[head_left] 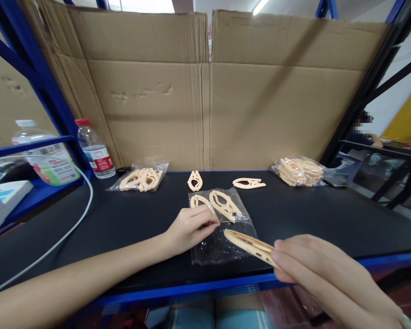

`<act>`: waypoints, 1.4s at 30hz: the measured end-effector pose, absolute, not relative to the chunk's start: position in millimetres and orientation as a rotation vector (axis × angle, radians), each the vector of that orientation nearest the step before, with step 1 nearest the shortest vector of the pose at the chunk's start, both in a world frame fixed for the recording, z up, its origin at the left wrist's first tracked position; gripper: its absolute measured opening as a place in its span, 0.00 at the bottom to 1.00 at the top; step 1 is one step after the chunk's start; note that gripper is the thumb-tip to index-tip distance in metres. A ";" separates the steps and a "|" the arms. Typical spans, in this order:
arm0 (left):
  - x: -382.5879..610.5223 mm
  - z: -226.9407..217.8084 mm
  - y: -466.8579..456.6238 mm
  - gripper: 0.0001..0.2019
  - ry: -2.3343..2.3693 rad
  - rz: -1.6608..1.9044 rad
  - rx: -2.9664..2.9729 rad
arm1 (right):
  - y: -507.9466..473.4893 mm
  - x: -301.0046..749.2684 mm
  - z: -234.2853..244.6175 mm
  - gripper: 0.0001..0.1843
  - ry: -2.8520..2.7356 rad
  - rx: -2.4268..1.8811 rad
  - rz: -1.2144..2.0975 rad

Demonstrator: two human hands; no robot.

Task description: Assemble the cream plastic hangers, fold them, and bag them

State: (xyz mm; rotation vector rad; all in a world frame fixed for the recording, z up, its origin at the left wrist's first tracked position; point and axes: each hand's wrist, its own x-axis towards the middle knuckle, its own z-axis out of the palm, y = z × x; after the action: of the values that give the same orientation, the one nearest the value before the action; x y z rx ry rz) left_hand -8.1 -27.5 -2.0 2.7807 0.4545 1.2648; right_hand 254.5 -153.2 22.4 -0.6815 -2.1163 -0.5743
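My left hand [190, 226] rests on the black tabletop [123, 228] with its fingers pinched on the edge of a clear plastic bag [216, 246]. Two cream folding plastic hangers [222, 204] lie in or on the bag's far end. My right hand [315, 269] is closed on another cream hanger [248, 244], folded flat, its tip pointing left over the bag. Two loose hangers lie further back, one at the centre [195, 180] and one to its right [248, 183].
A bagged set of hangers [142, 178] lies at back left and a fuller bag [299, 171] at back right. A water bottle [95, 151] and a white cable [71, 228] are at the left. Cardboard sheets [205, 91] wall the back. A person sits far right.
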 end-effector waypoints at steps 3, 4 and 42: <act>-8.4 -1.3 -27.9 0.05 0.446 1.271 2.786 | -147.2 248.9 17.2 0.20 -2.195 -0.514 -0.675; -8.4 -0.7 -28.2 0.04 0.443 1.273 2.789 | -144.5 247.1 17.0 0.21 -2.240 -0.474 -0.731; -12.8 -0.5 -25.3 0.04 0.435 1.171 2.936 | 81.2 333.5 4.7 0.20 -2.441 -1.189 -0.066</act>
State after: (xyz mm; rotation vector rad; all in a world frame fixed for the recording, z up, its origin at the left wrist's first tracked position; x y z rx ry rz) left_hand -12.8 -25.3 -0.5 2.9365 0.4351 1.1709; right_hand 333.5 81.2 4.7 -1.1893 -2.4412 -0.0659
